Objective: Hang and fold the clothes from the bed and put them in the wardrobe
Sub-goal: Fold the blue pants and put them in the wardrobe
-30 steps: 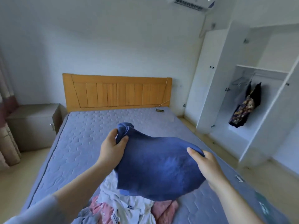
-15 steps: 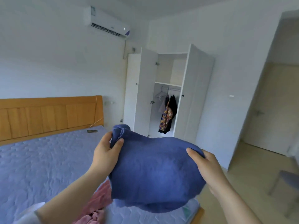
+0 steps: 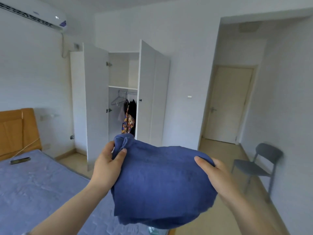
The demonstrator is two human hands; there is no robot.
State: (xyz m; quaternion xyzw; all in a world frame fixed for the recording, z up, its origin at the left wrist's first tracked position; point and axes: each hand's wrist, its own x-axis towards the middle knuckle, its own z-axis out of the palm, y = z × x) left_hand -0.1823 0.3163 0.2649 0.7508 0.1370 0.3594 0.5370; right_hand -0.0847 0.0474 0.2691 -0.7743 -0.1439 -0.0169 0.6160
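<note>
Left hand (image 3: 105, 167) pinched the bunched top-left corner of the folded blue garment (image 3: 160, 180), thumb on the near side, fingers curled behind. Right hand (image 3: 218, 177) gripped the garment's right edge, thumb on top, other fingers hidden under the cloth. Garment hung in the air between both hands, over the right edge of the bed (image 3: 33, 184). Wardrobe (image 3: 95, 102) stood far centre with both doors open; a few clothes (image 3: 129, 116) hung on its rail, bare hangers (image 3: 117, 100) just left of them. Wooden headboard (image 3: 17, 131) at far left, a small dark object (image 3: 20, 160) on the mattress near it. Grey chair (image 3: 260, 163) at right by the wall, closed door (image 3: 228, 106) far right, air conditioner (image 3: 33, 14) top left.
</note>
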